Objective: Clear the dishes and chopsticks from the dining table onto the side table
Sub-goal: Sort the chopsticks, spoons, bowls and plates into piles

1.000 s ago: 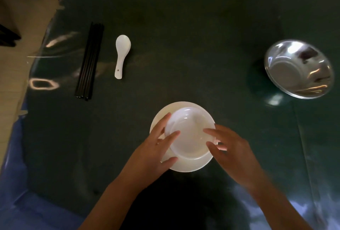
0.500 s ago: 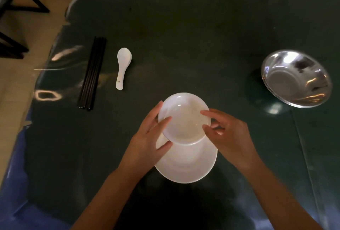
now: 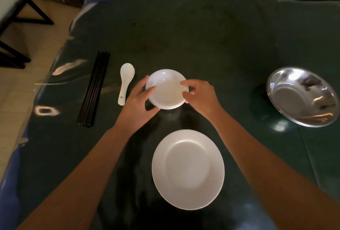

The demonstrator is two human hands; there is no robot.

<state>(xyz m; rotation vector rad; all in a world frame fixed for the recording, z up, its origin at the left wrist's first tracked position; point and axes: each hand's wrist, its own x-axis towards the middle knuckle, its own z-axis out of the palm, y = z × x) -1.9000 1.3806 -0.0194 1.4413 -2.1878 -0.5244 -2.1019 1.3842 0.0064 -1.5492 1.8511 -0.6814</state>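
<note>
A small white bowl (image 3: 166,90) is held between both hands over the dark green table (image 3: 202,42). My left hand (image 3: 137,103) grips its left rim and my right hand (image 3: 199,94) grips its right rim. A white plate (image 3: 187,169) lies bare on the table nearer to me. To the left lie a white ceramic spoon (image 3: 125,82) and a bundle of black chopsticks (image 3: 93,90). I cannot tell whether the bowl touches the table.
A shiny steel bowl (image 3: 303,95) sits at the right side of the table. The table's left edge drops to a tiled floor, where dark chair legs (image 3: 22,18) stand at the far left. A dark wall base runs behind the table.
Both hands have lifted the small bowl off the plate and carried it away from me, toward the spoon. The plate stays where it was.
</note>
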